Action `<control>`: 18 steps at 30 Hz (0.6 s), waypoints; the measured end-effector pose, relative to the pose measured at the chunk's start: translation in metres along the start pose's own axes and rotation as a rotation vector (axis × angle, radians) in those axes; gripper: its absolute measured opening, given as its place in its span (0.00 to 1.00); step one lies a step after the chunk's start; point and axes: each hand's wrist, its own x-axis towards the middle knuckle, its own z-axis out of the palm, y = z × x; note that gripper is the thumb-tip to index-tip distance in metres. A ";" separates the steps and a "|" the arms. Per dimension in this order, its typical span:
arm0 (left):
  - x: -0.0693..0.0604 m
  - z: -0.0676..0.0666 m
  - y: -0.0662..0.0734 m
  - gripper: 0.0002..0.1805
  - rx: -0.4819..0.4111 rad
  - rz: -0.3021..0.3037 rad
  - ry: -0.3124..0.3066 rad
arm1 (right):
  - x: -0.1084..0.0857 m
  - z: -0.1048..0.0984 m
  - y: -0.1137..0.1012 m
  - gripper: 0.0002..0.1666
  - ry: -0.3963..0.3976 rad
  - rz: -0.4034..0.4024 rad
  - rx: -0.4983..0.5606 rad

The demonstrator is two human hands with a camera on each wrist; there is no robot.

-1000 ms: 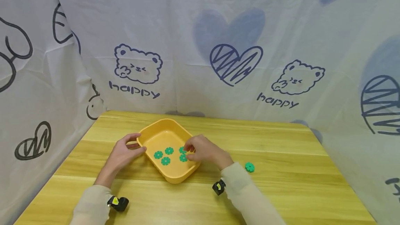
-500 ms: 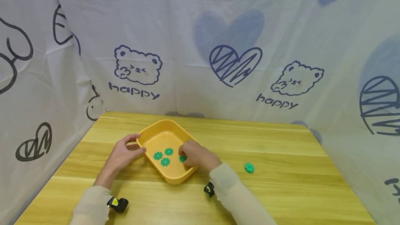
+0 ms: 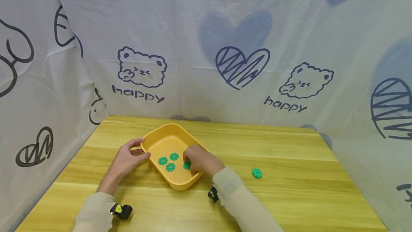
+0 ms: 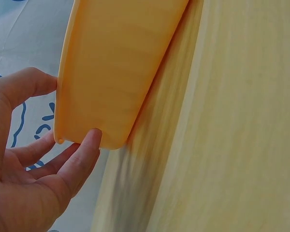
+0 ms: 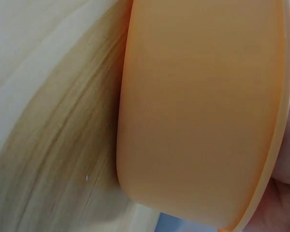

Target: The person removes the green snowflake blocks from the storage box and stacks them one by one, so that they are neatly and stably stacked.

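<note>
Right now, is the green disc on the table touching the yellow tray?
Apart. Head view shows it: the green disc lies on the table to the right of the yellow tray, with bare wood all around the disc.

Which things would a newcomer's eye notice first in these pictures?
Probably the orange tray near the middle of the table, with green notched discs on its floor. The left hand holds its left corner, and the right hand is inside it. A lone green disc on the table, right of the tray, also stands out.
</note>
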 end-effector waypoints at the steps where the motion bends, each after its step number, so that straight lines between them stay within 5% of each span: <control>1: 0.000 0.000 0.000 0.38 -0.001 0.002 0.000 | 0.000 0.000 0.000 0.13 -0.001 -0.001 -0.003; 18: 0.001 0.000 0.000 0.38 -0.001 0.009 0.003 | 0.003 0.003 0.004 0.11 0.012 -0.047 -0.004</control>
